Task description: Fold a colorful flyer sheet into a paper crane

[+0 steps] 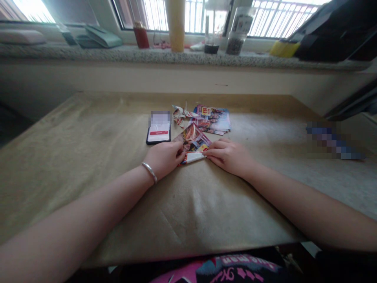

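Just below the middle of the frame, a folded sheet (193,143) of glossy printed paper lies on the brown paper cover (88,165) of the table, with both hands on its near edge. The left hand (165,157) has its fingers curled in, gripping the sheet's left corner. The right hand (228,155) has its fingers nearly straight, tips pressed on the white turned-up flap (194,158). Whether its thumb pinches underneath is hidden.

The glossy sheet looks slippery, so uneven pressure from the two hands could skew the crease. The left corner may crumple under so tight a grip.

The phone (159,131) sits just left of the sheet and close to the left knuckles, where a sideways push could knock it. Above and to the right, a stack of printed pages (213,118) and torn scraps (179,114) lie near enough that a sweep of the wrist could scatter them. The bracelet (149,171) could snag the brown cover and ruck it up.
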Demonstrator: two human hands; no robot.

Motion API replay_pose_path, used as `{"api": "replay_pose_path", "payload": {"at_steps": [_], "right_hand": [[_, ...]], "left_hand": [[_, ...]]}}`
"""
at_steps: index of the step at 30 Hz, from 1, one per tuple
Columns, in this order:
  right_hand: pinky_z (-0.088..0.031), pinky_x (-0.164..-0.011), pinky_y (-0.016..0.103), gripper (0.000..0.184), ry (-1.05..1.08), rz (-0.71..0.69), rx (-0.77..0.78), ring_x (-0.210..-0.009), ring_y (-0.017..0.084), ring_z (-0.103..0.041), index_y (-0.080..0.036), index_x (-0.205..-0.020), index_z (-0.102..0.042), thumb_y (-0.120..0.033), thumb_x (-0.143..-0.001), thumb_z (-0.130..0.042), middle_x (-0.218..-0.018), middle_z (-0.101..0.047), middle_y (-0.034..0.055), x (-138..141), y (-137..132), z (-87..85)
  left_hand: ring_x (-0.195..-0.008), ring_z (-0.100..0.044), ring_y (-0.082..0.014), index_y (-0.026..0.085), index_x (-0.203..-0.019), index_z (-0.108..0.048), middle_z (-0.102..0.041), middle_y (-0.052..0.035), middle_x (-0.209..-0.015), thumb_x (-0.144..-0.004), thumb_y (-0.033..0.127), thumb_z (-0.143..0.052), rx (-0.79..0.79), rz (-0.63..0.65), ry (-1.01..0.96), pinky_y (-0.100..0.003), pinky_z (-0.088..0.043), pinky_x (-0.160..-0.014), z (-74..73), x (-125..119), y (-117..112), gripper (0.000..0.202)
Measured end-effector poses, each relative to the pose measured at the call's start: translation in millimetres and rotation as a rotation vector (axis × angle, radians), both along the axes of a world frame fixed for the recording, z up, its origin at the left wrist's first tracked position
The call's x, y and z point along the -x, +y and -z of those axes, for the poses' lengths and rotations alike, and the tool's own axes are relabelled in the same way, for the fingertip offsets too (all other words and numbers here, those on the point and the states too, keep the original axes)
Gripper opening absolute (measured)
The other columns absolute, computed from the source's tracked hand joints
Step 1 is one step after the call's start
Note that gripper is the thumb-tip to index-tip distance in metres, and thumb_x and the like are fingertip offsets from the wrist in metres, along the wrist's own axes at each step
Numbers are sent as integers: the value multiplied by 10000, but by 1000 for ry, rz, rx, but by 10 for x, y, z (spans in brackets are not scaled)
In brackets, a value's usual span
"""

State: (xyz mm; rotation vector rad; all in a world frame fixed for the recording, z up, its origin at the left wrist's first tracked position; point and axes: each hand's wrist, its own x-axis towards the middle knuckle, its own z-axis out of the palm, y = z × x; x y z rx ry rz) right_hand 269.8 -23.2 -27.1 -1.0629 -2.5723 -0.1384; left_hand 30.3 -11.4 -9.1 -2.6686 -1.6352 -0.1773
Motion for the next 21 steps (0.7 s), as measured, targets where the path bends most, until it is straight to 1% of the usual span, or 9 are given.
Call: {"api": "replay_pose_path", "payload": {"at_steps": [8, 10, 11, 12, 14, 16, 17, 18, 21], "right_hand": [[-454, -760, 296, 266, 21, -4, 10, -865, 180, -580, -234, -987, -730, -303, -926, -481, -972, -689, 42, 0, 27, 18], [-452, -756, 294, 267, 21, -5, 14, -866, 180, -577, -235, -989, -732, -301, -925, -481, -967, -687, 45, 4, 25, 10], [-452, -753, 292, 265, 19, -6, 15, -868, 181, -577, -236, -995, -731, -295, -925, -483, -965, -687, 46, 7, 22, 4], [-450, -745, 292, 264, 16, -5, 12, -864, 181, -576, -235, -994, -732, -295, -924, -484, -962, -687, 48, 9, 20, -2], [-449, -735, 293, 261, 7, -2, 7, -862, 183, -575, -237, -1001, -730, -293, -922, -488, -963, -687, 51, 13, 17, -10], [-449, -732, 295, 261, 4, -3, 3, -857, 182, -574, -237, -1006, -729, -292, -922, -488, -962, -685, 56, 11, 19, -10], [-449, -734, 295, 261, 6, -7, 1, -853, 181, -575, -236, -1006, -729, -292, -922, -488, -960, -684, 59, 9, 23, -7], [-450, -738, 296, 260, 13, -10, 1, -850, 179, -575, -234, -1003, -730, -290, -922, -489, -956, -683, 63, 7, 27, -2], [-454, -759, 299, 254, 40, -27, 7, -854, 178, -574, -222, -997, -732, -287, -920, -499, -945, -679, 73, -2, 41, 16]], "left_hand": [[-565, -519, -135, 183, -811, -568, -592, -8, -672, -888, 402, -465, 39, 12, -52, -245, -261, -490, 8, 3, 1, 254], [-590, -531, -137, 180, -817, -575, -598, -8, -697, -882, 388, -485, 29, 20, -88, -241, -294, -500, 23, 12, 9, 236], [-626, -547, -140, 178, -840, -586, -610, -14, -745, -877, 370, -498, 10, 37, -119, -238, -328, -520, 33, 21, 13, 214], [-677, -564, -143, 176, -870, -598, -621, -24, -810, -873, 343, -507, -17, 69, -157, -236, -370, -554, 43, 32, 15, 190], [-797, -581, -148, 177, -931, -629, -619, -47, -949, -874, 281, -507, -72, 187, -221, -243, -442, -668, 54, 63, 12, 170], [-838, -583, -153, 177, -912, -664, -621, -55, -949, -900, 280, -478, -85, 329, -205, -258, -465, -735, 49, 101, -2, 213], [-836, -584, -161, 183, -904, -677, -630, -53, -919, -909, 311, -473, -102, 385, -175, -268, -469, -736, 40, 121, -11, 241], [-842, -588, -169, 193, -916, -686, -640, -49, -910, -910, 337, -480, -130, 421, -145, -275, -473, -736, 30, 141, -20, 252], [-848, -603, -179, 207, -957, -696, -657, -43, -914, -912, 347, -486, -175, 508, -43, -284, -483, -734, 1, 189, -35, 257]]}}
